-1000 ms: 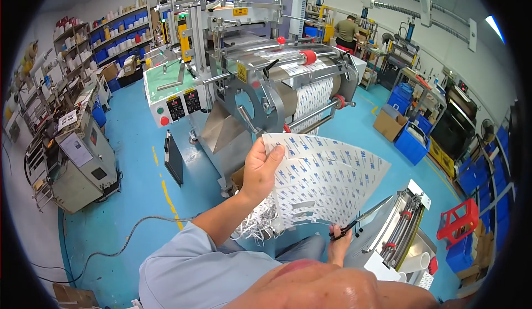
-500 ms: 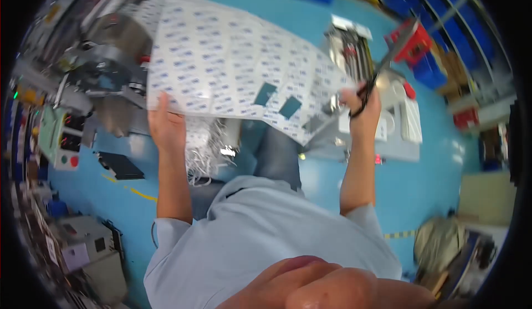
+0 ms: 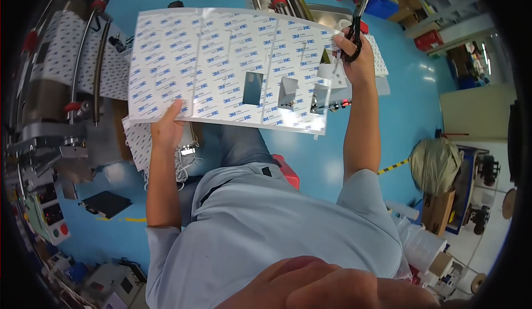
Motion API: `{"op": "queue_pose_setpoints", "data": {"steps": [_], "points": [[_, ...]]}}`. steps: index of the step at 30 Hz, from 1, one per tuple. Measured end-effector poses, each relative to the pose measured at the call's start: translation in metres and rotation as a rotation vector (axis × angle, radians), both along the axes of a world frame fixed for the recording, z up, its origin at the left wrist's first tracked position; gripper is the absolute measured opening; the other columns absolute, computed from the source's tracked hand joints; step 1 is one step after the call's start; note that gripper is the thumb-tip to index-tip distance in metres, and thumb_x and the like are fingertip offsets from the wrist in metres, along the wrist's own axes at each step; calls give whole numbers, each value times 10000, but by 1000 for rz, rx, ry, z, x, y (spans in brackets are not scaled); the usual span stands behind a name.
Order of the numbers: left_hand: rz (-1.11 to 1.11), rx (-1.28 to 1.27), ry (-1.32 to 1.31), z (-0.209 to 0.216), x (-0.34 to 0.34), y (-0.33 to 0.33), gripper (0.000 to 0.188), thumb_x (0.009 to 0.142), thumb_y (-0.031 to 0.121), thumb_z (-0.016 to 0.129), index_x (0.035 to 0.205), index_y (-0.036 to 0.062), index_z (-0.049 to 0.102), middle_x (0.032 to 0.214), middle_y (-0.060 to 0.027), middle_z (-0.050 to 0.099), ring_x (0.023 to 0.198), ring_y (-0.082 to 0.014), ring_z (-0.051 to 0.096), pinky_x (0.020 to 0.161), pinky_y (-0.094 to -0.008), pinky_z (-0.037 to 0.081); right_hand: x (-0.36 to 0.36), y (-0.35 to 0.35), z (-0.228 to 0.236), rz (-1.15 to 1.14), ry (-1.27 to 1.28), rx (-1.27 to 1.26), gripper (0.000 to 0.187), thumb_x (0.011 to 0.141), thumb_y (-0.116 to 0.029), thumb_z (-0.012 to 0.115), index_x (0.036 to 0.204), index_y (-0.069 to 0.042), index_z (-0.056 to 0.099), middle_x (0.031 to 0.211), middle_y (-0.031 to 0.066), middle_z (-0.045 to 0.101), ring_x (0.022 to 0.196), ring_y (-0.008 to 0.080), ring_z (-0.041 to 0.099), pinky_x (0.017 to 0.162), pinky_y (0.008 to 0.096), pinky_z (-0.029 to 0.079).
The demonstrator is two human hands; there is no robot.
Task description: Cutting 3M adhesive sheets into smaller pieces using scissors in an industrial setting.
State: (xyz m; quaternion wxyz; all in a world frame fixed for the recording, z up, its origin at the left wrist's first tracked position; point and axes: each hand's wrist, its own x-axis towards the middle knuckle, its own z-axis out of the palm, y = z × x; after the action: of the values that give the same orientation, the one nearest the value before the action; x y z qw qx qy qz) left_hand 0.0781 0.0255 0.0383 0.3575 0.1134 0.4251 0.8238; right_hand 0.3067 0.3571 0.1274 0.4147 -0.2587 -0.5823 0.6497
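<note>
A white sheet [image 3: 230,60] with rows of blue print is spread out between my two hands. Several rectangular openings are cut in its right half, and the floor and bench show through them. My left hand [image 3: 165,130] pinches the near edge toward the left, thumb on top and the other fingers hidden underneath. At the sheet's far right corner, my right hand [image 3: 360,62] grips the edge between thumb and fingers. The same hand holds black-handled scissors [image 3: 357,24], their blades pointing up and away from me.
A roller machine [image 3: 72,107] at left carries a printed web [image 3: 102,68]. Beneath my left forearm hang white strips [image 3: 184,168]. A red stool [image 3: 286,175] stands near my leg. A black flat object [image 3: 105,204] lies on the blue floor. A bagged bundle [image 3: 436,165] is at right.
The sheet has straightened and levelled, and its far edge now shows apart from the machine's web. The view has turned. Both hands keep hold of the sheet, and the scissors stay in my right hand.
</note>
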Motion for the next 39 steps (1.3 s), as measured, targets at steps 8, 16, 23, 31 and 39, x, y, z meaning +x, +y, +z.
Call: {"op": "queue_pose_setpoints", "data": {"steps": [8,16,23,31,39], "points": [[34,136,143,10,9,15,557,893,-34,446,1391,19,203,1346,-181,390,1204,-272,463,968,-412,452,47,17,-30,-122,-30,113,304,799,-243,674,910,-7,518,799,85,611,593,104,514,577,230,413],[84,235,171,7,17,21,543,904,-10,432,1397,35,210,1344,-165,409,1211,-260,461,981,-410,432,85,-66,-83,176,29,-89,439,778,-302,686,1040,-8,494,805,80,609,601,106,519,556,217,431],[29,413,27,-6,21,21,495,934,80,393,1397,17,230,1388,-154,380,1262,-273,410,1051,-445,332,125,-99,-128,378,132,-101,853,579,-614,766,1111,-31,444,893,63,570,753,111,503,664,237,406],[21,506,-9,5,30,23,485,939,111,384,1381,-27,240,1376,-183,390,1273,-295,394,1068,-462,295,140,-98,-130,362,148,-70,881,567,-644,745,1118,-33,429,874,52,533,765,112,466,686,248,384],[-33,554,-6,5,27,24,487,945,136,386,1376,-41,248,1375,-192,392,1281,-300,383,1067,-471,294,142,-117,-137,424,103,-116,827,583,-592,768,1112,-47,441,893,54,550,786,117,466,724,256,380]]}}
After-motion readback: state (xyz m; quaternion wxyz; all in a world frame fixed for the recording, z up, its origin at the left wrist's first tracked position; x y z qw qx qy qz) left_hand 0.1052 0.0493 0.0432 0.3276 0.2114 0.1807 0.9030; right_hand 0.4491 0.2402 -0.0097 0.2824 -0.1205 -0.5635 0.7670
